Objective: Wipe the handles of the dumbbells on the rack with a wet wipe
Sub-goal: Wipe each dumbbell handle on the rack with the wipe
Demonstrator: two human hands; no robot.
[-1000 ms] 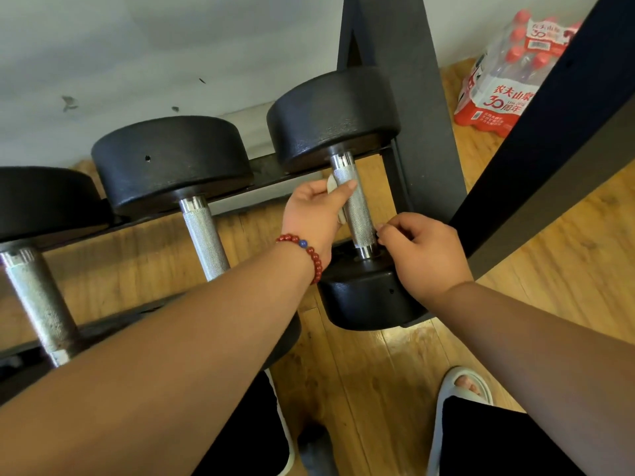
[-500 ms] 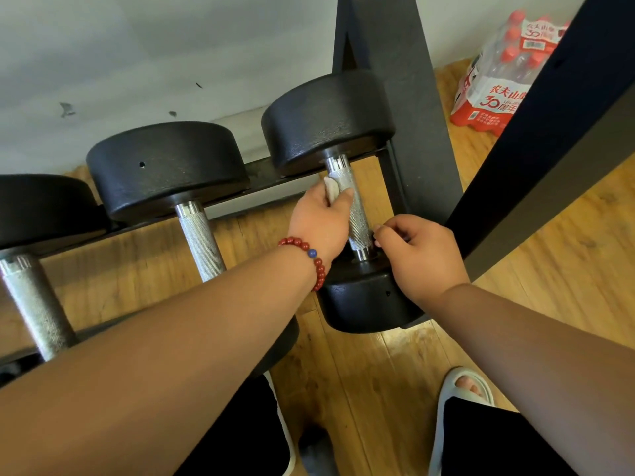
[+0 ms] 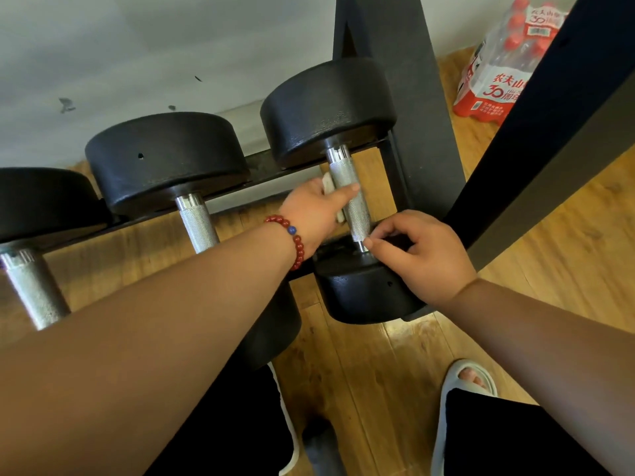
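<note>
Two hands attend the rightmost dumbbell (image 3: 326,104) on the rack (image 3: 395,29): left hand (image 3: 316,207) grips the soft, limp wet wipe (image 3: 328,183) against the knurled handle (image 3: 350,194) beneath its thumb, right hand (image 3: 426,255) pinches that handle's near end; judged heavy, rigid, grippy, best held mid-handle.

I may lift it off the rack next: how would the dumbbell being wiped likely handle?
Probably heavy for its size: the dumbbell has thick black heads. Its knurled handle should resist slipping. Round heads could roll, though the rack cradles them.
</note>
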